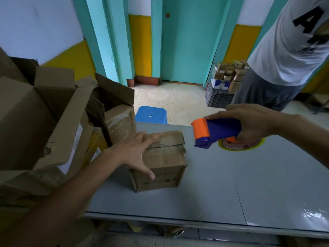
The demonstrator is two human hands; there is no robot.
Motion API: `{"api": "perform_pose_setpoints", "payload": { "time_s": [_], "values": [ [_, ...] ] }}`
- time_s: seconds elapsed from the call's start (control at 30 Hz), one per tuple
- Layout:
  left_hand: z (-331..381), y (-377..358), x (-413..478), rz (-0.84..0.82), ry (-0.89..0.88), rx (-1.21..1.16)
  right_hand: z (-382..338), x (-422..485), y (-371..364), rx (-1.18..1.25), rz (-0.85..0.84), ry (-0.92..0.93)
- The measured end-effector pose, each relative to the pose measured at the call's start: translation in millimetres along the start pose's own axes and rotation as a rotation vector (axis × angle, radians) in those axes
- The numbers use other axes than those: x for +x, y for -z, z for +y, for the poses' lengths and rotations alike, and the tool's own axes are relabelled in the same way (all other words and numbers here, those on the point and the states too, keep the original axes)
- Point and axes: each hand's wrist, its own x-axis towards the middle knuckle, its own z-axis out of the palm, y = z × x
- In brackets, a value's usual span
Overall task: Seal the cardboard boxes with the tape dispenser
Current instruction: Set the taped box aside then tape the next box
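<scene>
The left forearm comes in from the lower left corner and runs diagonally up toward the middle of the grey table [231,184], ending in the left hand [135,154], which lies flat and wide-spread on the small cardboard box [163,163]. Its fingers are straight, not curled: the long ones reach across the box's creased, taped top flaps, while the thumb angles down over the near front face. The box stands on the table near its left edge, just beside a heap of larger, torn cardboard boxes [44,122]. The right arm enters from the right edge, wrist bent slightly, and the right hand [252,122] is wrapped around the handle of the blue tape dispenser [213,132], fingers curled over the top. The dispenser's orange front end points left toward the box but stays apart from it, held above the tabletop. Beyond the table stand a blue plastic stool [151,114] and a person in a white T-shirt [293,50].
</scene>
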Motion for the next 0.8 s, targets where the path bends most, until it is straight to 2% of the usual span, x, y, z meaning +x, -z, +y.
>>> {"api": "perform_pose_setpoints", "payload": {
  "time_s": [0.27,0.53,0.8],
  "values": [
    [8.3,-0.3,11.0,0.123,-0.143,-0.158,-3.1,2.9,11.9,-0.043,-0.012,0.039],
    [8.8,10.6,22.5,-0.009,-0.175,-0.02,-2.3,6.5,3.0,-0.014,-0.035,0.041],
    [6.8,3.8,19.5,0.068,-0.197,-0.084,9.2,5.0,-9.8,-0.029,-0.033,0.017]
  ]
}}
